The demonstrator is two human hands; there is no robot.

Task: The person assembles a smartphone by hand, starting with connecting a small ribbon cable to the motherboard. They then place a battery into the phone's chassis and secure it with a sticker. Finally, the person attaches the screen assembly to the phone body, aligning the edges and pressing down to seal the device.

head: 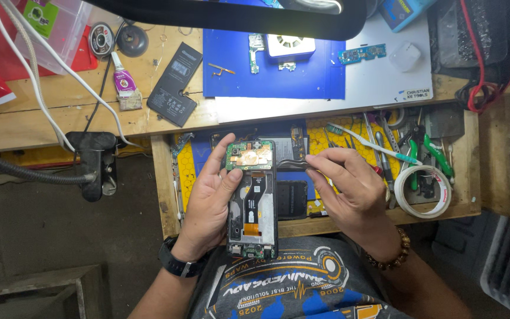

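fingers of left hand (211, 198) cradle phone (252, 198)

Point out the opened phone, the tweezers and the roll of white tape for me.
opened phone (252, 198): head view, on the middle of its exposed inside.
tweezers (290, 163): head view, on the metal shaft near the tip.
roll of white tape (444, 204): head view, on its right rim.

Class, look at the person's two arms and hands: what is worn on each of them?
Both forearms are bare, with no sleeves or gloves. The left hand has a black watch with a dark strap on its wrist. The right hand has a bracelet of round brown beads on its wrist.
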